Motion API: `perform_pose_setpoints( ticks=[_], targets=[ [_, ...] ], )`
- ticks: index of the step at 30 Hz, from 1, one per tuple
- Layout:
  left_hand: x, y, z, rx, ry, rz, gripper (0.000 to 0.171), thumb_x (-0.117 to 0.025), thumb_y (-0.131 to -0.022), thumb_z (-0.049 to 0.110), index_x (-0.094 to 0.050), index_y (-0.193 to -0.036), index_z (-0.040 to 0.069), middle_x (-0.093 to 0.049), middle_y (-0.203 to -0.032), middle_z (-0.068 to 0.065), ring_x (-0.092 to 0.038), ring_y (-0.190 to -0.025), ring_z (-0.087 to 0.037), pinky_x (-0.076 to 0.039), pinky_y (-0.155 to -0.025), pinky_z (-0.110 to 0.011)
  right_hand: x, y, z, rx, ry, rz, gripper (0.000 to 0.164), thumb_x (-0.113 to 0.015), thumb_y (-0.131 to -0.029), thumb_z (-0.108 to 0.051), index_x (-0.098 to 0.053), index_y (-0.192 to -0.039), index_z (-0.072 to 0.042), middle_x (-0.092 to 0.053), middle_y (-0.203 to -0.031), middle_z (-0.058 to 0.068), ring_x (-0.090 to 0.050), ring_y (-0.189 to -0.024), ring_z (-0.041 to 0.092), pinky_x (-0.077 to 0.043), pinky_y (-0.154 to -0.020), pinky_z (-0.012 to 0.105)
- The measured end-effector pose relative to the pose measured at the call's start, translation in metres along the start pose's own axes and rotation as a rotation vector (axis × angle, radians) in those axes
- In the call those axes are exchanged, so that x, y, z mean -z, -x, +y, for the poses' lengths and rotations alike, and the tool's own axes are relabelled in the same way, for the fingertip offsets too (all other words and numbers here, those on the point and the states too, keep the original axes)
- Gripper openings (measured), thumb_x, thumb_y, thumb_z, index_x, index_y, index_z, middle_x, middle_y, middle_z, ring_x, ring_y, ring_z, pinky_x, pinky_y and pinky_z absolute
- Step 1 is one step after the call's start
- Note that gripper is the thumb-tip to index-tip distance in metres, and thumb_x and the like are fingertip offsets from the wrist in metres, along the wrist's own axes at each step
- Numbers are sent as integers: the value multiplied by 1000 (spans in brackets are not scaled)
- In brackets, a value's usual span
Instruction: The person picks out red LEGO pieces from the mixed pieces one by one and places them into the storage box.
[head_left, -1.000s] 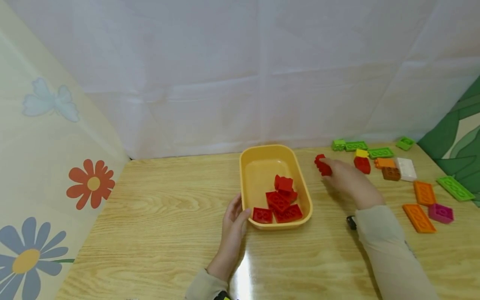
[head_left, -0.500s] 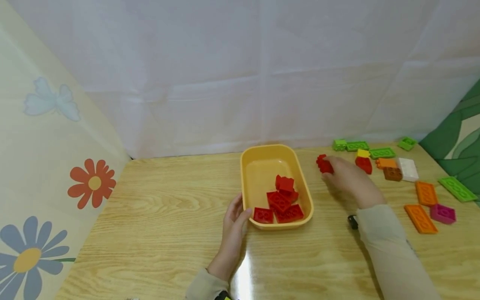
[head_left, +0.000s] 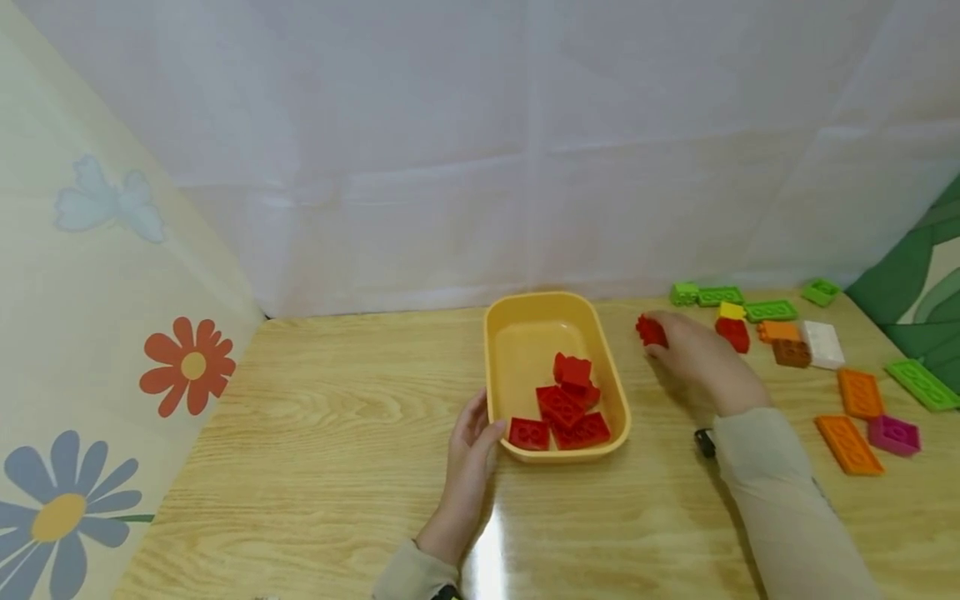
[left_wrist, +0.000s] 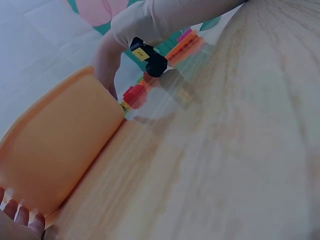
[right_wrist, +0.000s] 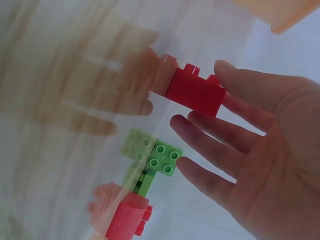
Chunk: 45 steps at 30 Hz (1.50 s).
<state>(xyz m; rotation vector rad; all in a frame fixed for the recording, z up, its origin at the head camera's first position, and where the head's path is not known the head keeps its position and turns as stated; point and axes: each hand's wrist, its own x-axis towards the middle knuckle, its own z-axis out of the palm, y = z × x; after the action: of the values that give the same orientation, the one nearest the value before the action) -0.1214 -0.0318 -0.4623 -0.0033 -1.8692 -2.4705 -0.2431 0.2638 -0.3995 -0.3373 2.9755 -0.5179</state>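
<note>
A red toy building brick [right_wrist: 195, 92] is pinched between the thumb and fingers of my right hand [head_left: 697, 358], low over the table to the right of a yellow plastic bin [head_left: 491, 350]. In the right wrist view the brick's studs face up and left, close to the tabletop. My left hand [head_left: 468, 458] holds the bin at its near left corner, thumb by the rim and fingertips [left_wrist: 22, 216] on the outer wall. Several red bricks [head_left: 561, 406] lie in the near half of the bin, some stacked on others.
Loose bricks spread over the table's right side: green ones [head_left: 720, 296] along the back, a red one [head_left: 732, 335] beside a yellow one [head_left: 732, 311], a white one [head_left: 823, 344], orange plates [head_left: 849, 444] and a magenta brick [head_left: 894, 435]. A white cloth [head_left: 405, 167] hangs behind.
The right hand stays at the red brick, its fingers now covering slightly more of it. The left hand and bin hold still; the whole view shifts slightly.
</note>
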Motion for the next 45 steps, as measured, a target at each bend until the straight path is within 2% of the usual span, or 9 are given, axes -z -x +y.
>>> perform_pose_setpoints(
  ticks=[5, 10, 15, 23, 32, 45],
  targets=[
    [0, 0, 2, 65, 25, 14, 53, -52, -91, 9, -36, -142, 1, -38, -149, -21, -36, -135, -27, -33, -112, -43, 1, -3, 1, -1, 0, -16, 52, -54, -92, -12, -37, -139, 4, -45, -136, 36, -43, -119, 51, -38, -99, 67],
    [3, 1, 1, 91, 28, 33, 53, -52, -91, 9, -37, -142, 4, -38, -151, -18, -36, -135, -24, -28, -115, -48, -1, 0, -2, -6, -27, -28, 52, -52, -92, -9, -36, -141, 1, -48, -135, 34, -46, -117, 49, -41, -96, 67],
    [3, 1, 3, 89, 28, 33, 52, -52, -91, 9, -37, -141, 3, -39, -150, -18, -36, -135, -25, -29, -114, -47, -2, 3, -6, 12, -26, 6, 50, -53, -91, -10, -40, -139, 0, -51, -134, 31, -48, -116, 47, -41, -96, 66],
    [1, 1, 3, 89, 30, 23, 52, -52, -91, 8, -38, -141, 4, -39, -150, -18, -36, -135, -25, -28, -114, -47, -3, 3, -5, 7, 2, 14, 44, -49, -90, -1, -45, -134, -2, -60, -123, 30, -55, -107, 44, -46, -91, 63],
    [0, 0, 4, 84, 34, 26, 52, -51, -91, 8, -37, -141, 3, -40, -149, -19, -38, -134, -26, -32, -112, -43, -3, 3, -8, 8, 15, -9, 47, -57, -88, -4, -45, -133, 2, -60, -121, 33, -55, -106, 46, -47, -90, 63],
    [0, -1, 4, 71, 27, 18, 53, -51, -91, 5, -36, -141, 0, -40, -147, -22, -39, -132, -27, -35, -109, -39, 0, 6, -10, 34, 49, 1, 41, -55, -88, 0, -48, -129, 4, -61, -119, 33, -56, -105, 46, -47, -90, 62]
  ],
)
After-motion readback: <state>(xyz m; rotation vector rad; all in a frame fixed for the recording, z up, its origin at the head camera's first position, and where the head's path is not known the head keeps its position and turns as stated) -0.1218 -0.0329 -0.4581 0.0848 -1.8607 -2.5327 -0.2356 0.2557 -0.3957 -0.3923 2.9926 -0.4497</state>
